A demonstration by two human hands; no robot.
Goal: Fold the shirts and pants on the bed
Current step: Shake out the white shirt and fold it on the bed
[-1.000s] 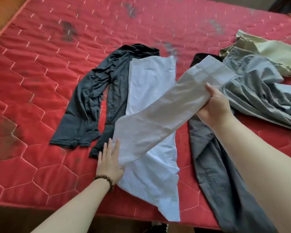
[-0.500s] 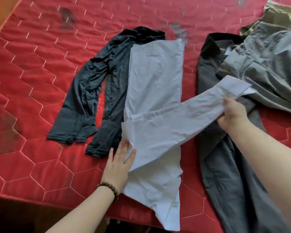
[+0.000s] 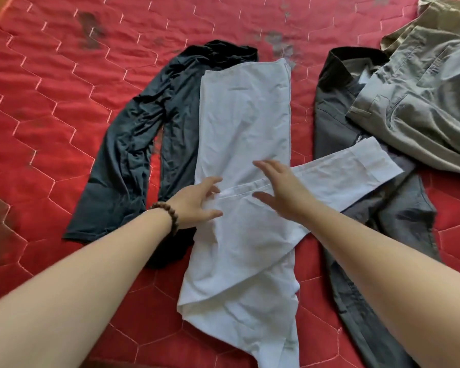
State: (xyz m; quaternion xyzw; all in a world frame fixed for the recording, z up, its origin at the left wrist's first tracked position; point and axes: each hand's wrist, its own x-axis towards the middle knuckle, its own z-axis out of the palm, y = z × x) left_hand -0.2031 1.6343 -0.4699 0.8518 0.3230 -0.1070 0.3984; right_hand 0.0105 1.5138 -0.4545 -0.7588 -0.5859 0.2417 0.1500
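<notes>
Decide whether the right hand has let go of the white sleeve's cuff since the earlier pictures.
Yes. The right hand has left the cuff and moved left, towards the dark long-sleeved shirt, fingers now spread over the white shirt.

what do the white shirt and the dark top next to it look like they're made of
White shirt: looks like thin woven cotton or a blend, matte, with crisp creases and a stitched cuff. Dark top: probably soft stretchy knit, with a slight sheen and many fine, limp wrinkles. Neither fibre can be confirmed from the look alone.
</notes>
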